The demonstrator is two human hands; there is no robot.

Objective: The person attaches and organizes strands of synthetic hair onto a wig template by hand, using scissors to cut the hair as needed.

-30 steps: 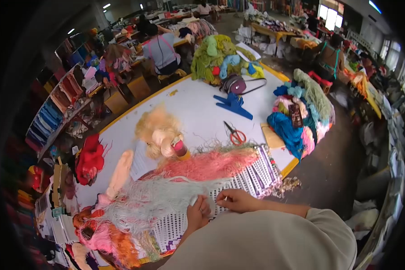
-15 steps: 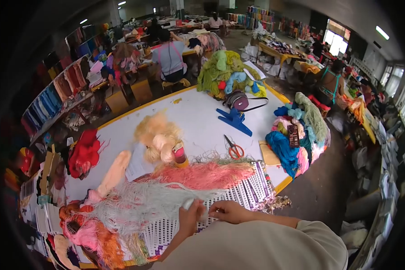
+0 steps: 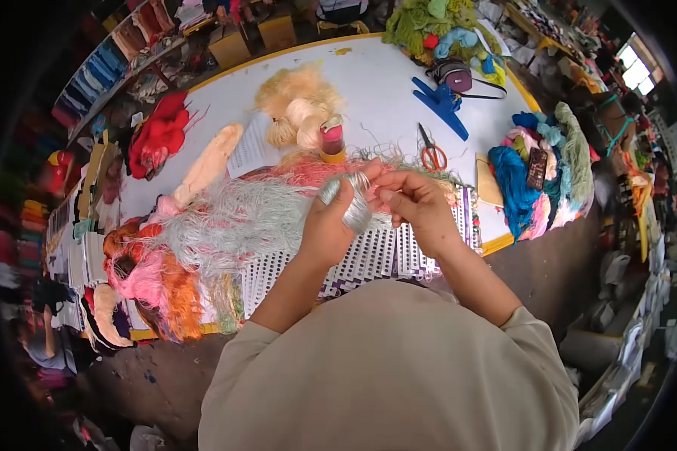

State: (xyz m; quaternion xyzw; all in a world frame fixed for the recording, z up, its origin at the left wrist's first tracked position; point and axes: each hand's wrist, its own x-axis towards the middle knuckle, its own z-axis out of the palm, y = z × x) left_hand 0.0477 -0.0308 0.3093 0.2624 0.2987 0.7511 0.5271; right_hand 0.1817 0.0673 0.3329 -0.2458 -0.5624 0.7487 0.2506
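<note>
My left hand (image 3: 329,229) is closed around a shiny silver-grey bundle of thread (image 3: 358,216), which wraps over the fingers. Close beside it, my right hand (image 3: 427,218) has thumb and fingers pinched together near the left fingertips; whatever is in that pinch is too fine to make out. Below both hands lie white cards with rows of dark dots (image 3: 365,257) and purple edges. A loose pale grey heap of thread (image 3: 229,218) spreads to the left, and coral-pink thread (image 3: 297,171) lies behind the hands.
Orange-handled scissors (image 3: 432,154), a blue plastic clip-like piece (image 3: 442,105) and a small purple bag (image 3: 455,75) lie farther back. Blue and pink yarn (image 3: 515,188) is piled right, red yarn (image 3: 158,135) left. A thread cone (image 3: 332,143) stands mid-table.
Both hands have risen and moved forward from near my body. The silver-grey thread bundle now shows clearly in the left hand. My view has tilted further down.
</note>
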